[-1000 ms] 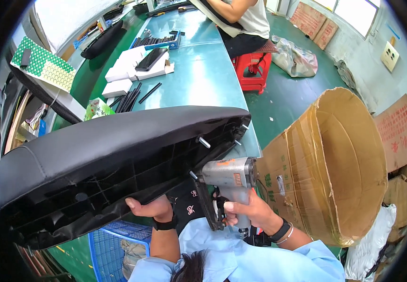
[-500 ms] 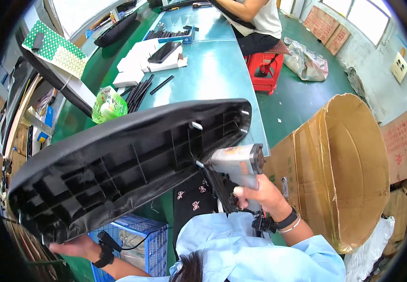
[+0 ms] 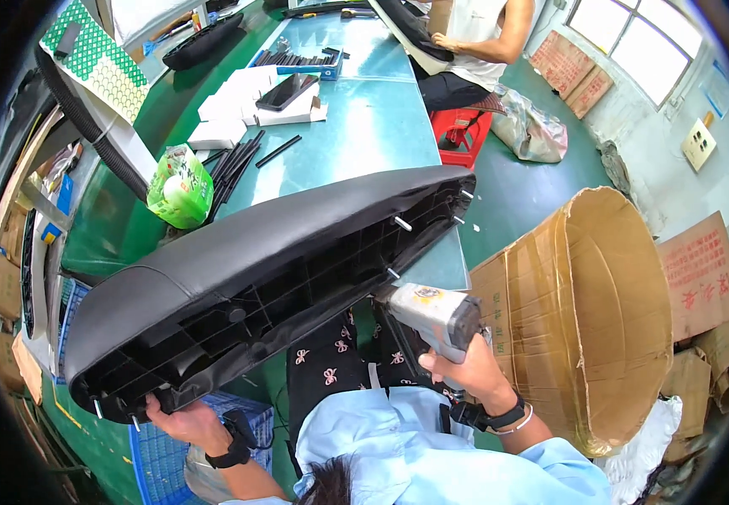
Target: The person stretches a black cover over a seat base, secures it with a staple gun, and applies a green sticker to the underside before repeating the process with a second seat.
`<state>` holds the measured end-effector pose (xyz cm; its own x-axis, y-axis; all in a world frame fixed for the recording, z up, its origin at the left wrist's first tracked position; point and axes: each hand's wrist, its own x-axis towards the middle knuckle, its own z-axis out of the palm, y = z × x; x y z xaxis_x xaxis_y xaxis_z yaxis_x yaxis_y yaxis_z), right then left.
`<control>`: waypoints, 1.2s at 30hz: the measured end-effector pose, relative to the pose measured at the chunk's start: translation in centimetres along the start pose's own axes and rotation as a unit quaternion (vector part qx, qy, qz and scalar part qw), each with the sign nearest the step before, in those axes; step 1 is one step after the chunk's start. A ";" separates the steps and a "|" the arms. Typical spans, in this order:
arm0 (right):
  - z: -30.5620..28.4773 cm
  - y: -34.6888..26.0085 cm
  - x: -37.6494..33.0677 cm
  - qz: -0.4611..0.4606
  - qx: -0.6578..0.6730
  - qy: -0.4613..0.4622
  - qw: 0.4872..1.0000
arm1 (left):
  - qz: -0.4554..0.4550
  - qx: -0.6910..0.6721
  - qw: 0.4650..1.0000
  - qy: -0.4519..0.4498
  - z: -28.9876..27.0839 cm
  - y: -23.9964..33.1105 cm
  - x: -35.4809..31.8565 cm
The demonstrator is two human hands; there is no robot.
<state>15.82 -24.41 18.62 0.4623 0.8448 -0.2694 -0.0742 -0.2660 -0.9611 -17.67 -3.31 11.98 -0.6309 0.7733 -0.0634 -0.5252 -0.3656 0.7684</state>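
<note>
A long black padded seat tilts across my front, its ribbed plastic underside facing me and metal studs sticking out near both ends. My left hand grips its lower left edge, fingers curled over the rim. In my right hand is a silver staple gun, held by the handle with its nose at the seat's lower right edge. Whether the nose touches the cover, I cannot tell. The seat's far side rests over the near end of the green-topped table.
Black rods, a green bag, white boxes with a phone and a blue tray lie on the table. A large open carton stands right, a blue crate below left. Another person sits at the far right side.
The seat has rolled, showing more of its smooth top, and its left end has shifted right. My left hand has moved right and up with it; the staple gun now sits slightly lower.
</note>
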 end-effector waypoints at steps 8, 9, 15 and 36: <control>0.5 -0.4 1.8 0.067 -0.020 -0.029 0.997 | -0.003 0.011 1.000 -0.012 0.1 -1.6 -2.4; 0.5 -0.3 1.4 0.057 -0.005 -0.040 0.998 | -0.011 0.006 1.000 -0.020 -1.0 -2.3 -2.3; 2.1 -1.7 1.4 0.080 -0.022 -0.071 0.994 | 0.171 0.332 0.927 -0.046 -3.6 -5.9 -3.9; 2.6 -2.6 0.1 0.126 -0.018 -0.064 0.990 | 0.143 0.295 0.933 -0.150 -2.6 -10.0 -11.8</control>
<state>13.80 -22.44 20.97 0.3177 0.8004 -0.5083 -0.1411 -0.4902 -0.8601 -6.53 -10.13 3.38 -0.4631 0.8301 0.3108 0.1021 -0.2984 0.9490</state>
